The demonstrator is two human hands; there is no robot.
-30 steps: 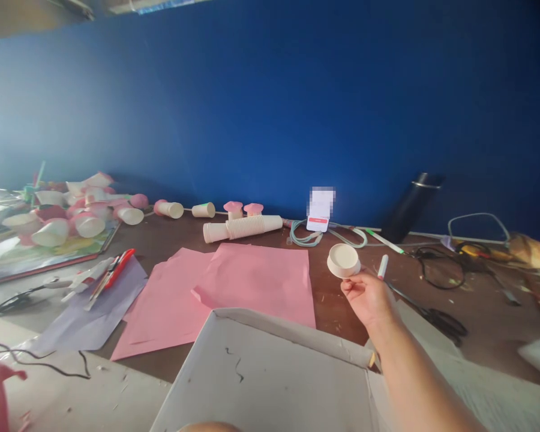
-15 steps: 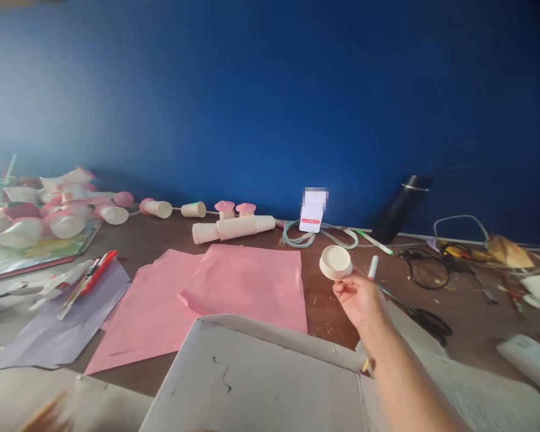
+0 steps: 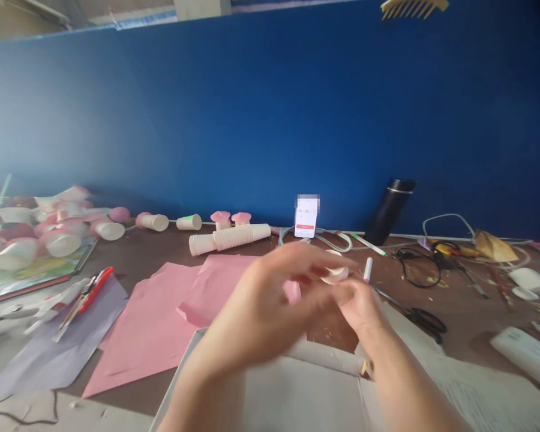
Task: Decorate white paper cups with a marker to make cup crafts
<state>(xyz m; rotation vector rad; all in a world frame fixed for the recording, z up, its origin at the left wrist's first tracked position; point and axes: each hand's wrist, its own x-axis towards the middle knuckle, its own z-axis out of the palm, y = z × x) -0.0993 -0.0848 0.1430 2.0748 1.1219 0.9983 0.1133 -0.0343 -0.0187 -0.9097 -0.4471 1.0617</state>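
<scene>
A small white paper cup [image 3: 335,275] is held in the fingers of my right hand [image 3: 359,301], above the table. My left hand [image 3: 279,300], smeared by motion, arches across from the left with its thumb and fingers apart. Its fingertips overlap the cup, and I cannot tell whether they touch it. Most of the cup is hidden behind the fingers. Below both hands lies a grey-white cardboard box [image 3: 306,390], and sheets of pink paper [image 3: 148,324] are spread to the left.
Behind lie a stack of paper cups [image 3: 234,238] and two pink-capped cups [image 3: 220,219]. A phone [image 3: 306,219] leans against the blue wall [image 3: 252,120]. A cutter [image 3: 87,300] rests on purple paper [image 3: 31,366]. Scissors [image 3: 427,321], a black bottle [image 3: 389,210] and cables [image 3: 416,267] are right.
My left hand has come up from the lower left to the paper cup. My right hand still holds the cup, now partly covered. The view has tilted slightly upward.
</scene>
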